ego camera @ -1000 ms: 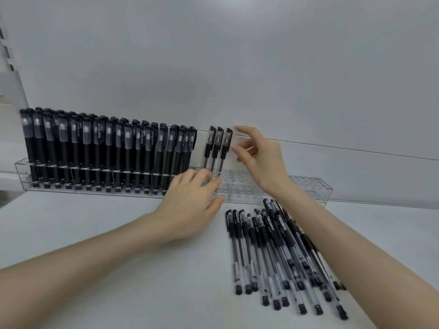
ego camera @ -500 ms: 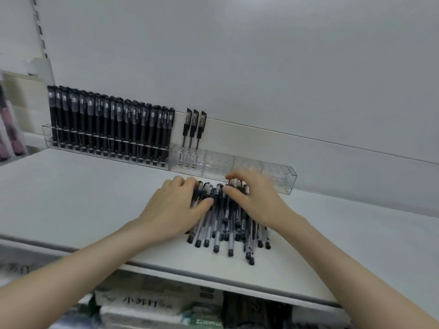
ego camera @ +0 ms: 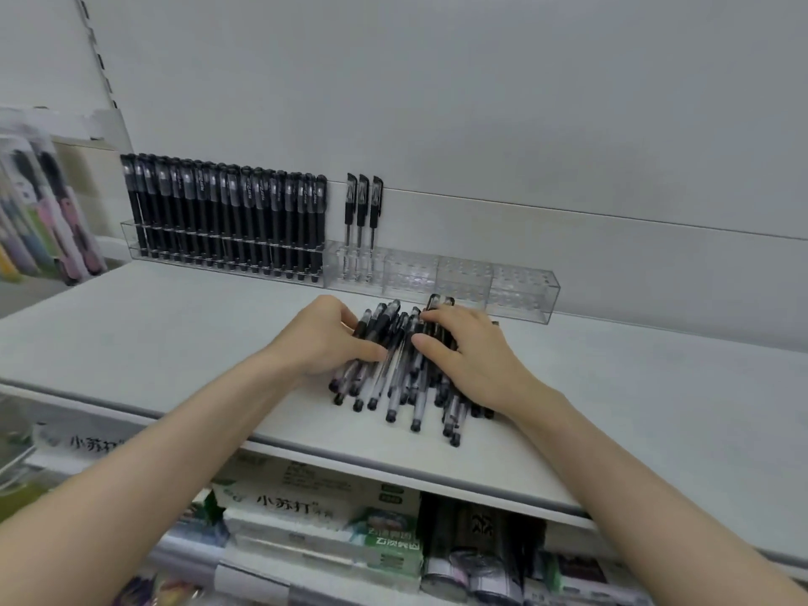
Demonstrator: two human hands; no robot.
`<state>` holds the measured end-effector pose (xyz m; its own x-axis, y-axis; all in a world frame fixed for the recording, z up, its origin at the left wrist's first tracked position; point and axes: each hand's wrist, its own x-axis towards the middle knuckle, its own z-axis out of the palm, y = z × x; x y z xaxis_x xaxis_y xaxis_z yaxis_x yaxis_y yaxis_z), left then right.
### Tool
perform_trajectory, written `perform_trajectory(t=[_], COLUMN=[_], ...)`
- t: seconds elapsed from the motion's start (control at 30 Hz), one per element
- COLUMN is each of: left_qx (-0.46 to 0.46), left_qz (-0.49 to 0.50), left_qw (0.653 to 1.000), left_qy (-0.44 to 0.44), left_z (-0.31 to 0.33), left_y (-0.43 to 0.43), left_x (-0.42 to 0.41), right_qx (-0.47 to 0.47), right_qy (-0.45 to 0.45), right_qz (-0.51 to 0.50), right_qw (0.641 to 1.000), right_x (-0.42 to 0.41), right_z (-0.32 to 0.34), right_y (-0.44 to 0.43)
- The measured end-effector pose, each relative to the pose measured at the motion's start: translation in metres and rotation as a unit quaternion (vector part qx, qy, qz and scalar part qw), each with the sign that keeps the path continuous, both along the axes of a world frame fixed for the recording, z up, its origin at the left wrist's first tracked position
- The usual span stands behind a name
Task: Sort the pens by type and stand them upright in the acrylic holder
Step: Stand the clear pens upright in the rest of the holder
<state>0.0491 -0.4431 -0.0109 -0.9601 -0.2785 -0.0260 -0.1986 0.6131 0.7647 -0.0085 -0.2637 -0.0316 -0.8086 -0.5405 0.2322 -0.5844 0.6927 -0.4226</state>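
Note:
A long clear acrylic holder [ego camera: 520, 295] stands against the back wall of the white shelf. Its left part is filled with upright black pens [ego camera: 227, 220]. Beside them stand three clear-barrel pens [ego camera: 361, 212] with black caps; the compartments to their right are empty. A pile of loose clear-barrel pens [ego camera: 393, 387] lies on the shelf in front of the holder. My left hand [ego camera: 325, 336] curls round the pile's left side, thumb across several pens. My right hand [ego camera: 465, 356] lies over the right side, its thumb and fingers closed on pens.
The shelf's front edge [ego camera: 350, 459] runs just below the pile. Boxed goods [ego camera: 323, 505] and dark packets [ego camera: 476, 540] fill the shelf underneath. Packaged colourful items [ego camera: 48, 212] hang at the far left. A plain white back wall rises behind the holder.
Both hands came down from the holder onto the loose pens, which they have pushed together into a tighter heap. The view has pulled back, and the lower shelf shows.

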Motion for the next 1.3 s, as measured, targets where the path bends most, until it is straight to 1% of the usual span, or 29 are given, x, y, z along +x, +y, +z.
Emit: perform_trajectory(t=[0.13,0.23,0.33,0.4,0.47,0.57,0.63,0.73,0.83,0.9,0.97,1.0,1.07,1.13,1.3], left_qx=[0.024,0.049,0.072,0.102,0.144,0.203,0.209,0.227,0.238,0.233,0.240,0.234,0.193,0.181,0.227], left_qz=[-0.006,-0.010,-0.033,-0.041,-0.068,-0.150,-0.178,-0.206,-0.237,-0.236,-0.211,-0.188,-0.131,-0.097,-0.113], left_qw=[1.000,0.999,0.996,0.993,0.985,0.964,0.957,0.944,0.934,0.936,0.939,0.943,0.951,0.948,0.927], left_qy=[0.008,0.014,0.029,0.050,0.068,0.080,0.093,0.119,0.121,0.116,0.127,0.147,0.203,0.244,0.275], left_z=[0.002,-0.001,-0.003,-0.002,0.002,0.010,0.014,0.020,0.026,0.029,0.028,0.027,0.023,0.015,-0.009], left_y=[-0.003,-0.007,-0.008,-0.006,-0.005,-0.003,-0.001,-0.003,-0.014,-0.025,-0.036,-0.042,-0.052,-0.058,-0.063], left_x=[0.001,0.000,0.003,0.006,0.009,0.009,0.004,-0.008,-0.026,-0.040,-0.057,-0.067,-0.083,-0.091,-0.088], right_qx=[-0.003,-0.024,-0.077,-0.141,-0.207,-0.289,-0.338,-0.395,-0.453,-0.473,-0.488,-0.496,-0.503,-0.491,-0.434], right_qy=[-0.002,-0.002,-0.001,-0.021,-0.062,-0.108,-0.111,-0.116,-0.131,-0.121,-0.092,-0.072,-0.025,0.023,0.110], right_qz=[0.004,0.010,0.013,0.020,0.040,0.073,0.074,0.050,0.031,0.027,0.027,0.021,-0.001,-0.023,-0.052], right_qw=[1.000,1.000,0.997,0.990,0.975,0.949,0.932,0.910,0.881,0.872,0.868,0.865,0.864,0.870,0.893], right_x=[0.002,0.004,0.007,0.011,0.012,0.008,0.002,-0.012,-0.026,-0.035,-0.045,-0.051,-0.062,-0.073,-0.095], right_z=[0.003,0.007,0.011,0.014,0.018,0.030,0.042,0.053,0.060,0.066,0.075,0.080,0.089,0.094,0.092], right_y=[0.001,0.002,0.003,0.003,0.000,-0.011,-0.020,-0.033,-0.044,-0.052,-0.061,-0.066,-0.072,-0.078,-0.096])
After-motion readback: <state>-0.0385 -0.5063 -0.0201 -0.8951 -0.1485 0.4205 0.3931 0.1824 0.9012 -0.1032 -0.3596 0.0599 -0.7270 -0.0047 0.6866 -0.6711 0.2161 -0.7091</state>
